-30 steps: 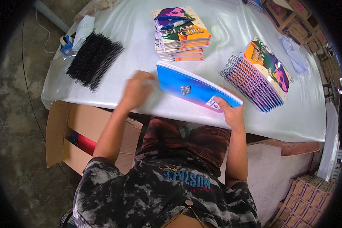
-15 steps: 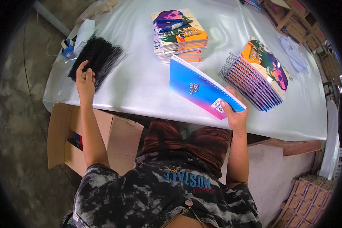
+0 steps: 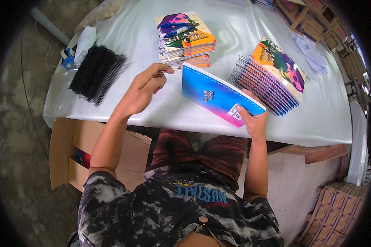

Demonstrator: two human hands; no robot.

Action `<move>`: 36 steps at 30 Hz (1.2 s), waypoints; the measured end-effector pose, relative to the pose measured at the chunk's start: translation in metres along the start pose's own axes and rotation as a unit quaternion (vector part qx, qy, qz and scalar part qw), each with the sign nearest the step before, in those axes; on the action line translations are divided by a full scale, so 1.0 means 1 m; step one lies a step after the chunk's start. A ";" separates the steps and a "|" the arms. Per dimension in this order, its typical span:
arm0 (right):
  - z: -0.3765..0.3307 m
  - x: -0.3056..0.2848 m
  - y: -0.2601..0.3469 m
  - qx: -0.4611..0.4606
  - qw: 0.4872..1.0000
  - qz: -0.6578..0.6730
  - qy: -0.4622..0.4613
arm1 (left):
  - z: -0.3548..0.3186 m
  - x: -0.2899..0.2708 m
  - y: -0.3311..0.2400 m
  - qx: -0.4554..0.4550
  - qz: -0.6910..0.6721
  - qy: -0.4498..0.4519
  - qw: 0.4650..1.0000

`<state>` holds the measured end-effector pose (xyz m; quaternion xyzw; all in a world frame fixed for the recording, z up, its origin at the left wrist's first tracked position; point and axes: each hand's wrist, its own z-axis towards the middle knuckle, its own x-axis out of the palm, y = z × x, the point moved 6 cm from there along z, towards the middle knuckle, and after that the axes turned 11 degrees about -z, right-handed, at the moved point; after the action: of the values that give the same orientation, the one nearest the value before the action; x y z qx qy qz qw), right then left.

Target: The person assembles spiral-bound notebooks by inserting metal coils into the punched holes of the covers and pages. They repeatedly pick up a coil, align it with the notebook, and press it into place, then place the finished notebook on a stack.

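My right hand grips a blue-and-pink notebook by its lower right corner, thumb on the cover. A row of punched holes runs along its upper edge, and no coil shows in them. My left hand hovers over the table just left of the notebook, fingers bent together. Anything between its fingertips is too small and blurred to make out. Black spiral binding coils lie heaped at the left. Beyond the notebook is a stack of notebooks with a blue marker on top. Coil-bound notebooks form a leaning pile at the right.
A pale shiny sheet covers the table. Below its left front edge stands an open cardboard box. A blue tape dispenser sits at the far left, a crumpled pale cloth at the right. Cartons are stacked beyond.
My left hand has moved right from the heap of coils to beside the notebook. My right hand keeps its hold on the notebook; the whole view has shifted slightly.
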<state>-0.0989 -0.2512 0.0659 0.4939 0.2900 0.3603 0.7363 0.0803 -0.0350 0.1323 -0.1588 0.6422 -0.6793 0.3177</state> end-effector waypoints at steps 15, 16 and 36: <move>-0.003 0.003 0.010 -0.051 0.997 -0.057 0.005 | 0.027 0.008 0.023 -0.037 -0.026 -0.025 0.999; -0.002 0.003 0.012 -0.062 0.996 -0.063 0.009 | 0.028 0.008 0.023 -0.056 -0.055 -0.012 0.997; -0.009 0.014 0.014 -0.052 0.993 -0.083 0.069 | 0.036 0.029 -0.057 0.152 0.511 0.177 0.827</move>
<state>-0.1014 -0.2310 0.0751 0.4036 0.3609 0.3460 0.7662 0.0685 -0.0824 0.1865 0.3658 0.5655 -0.5250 0.5203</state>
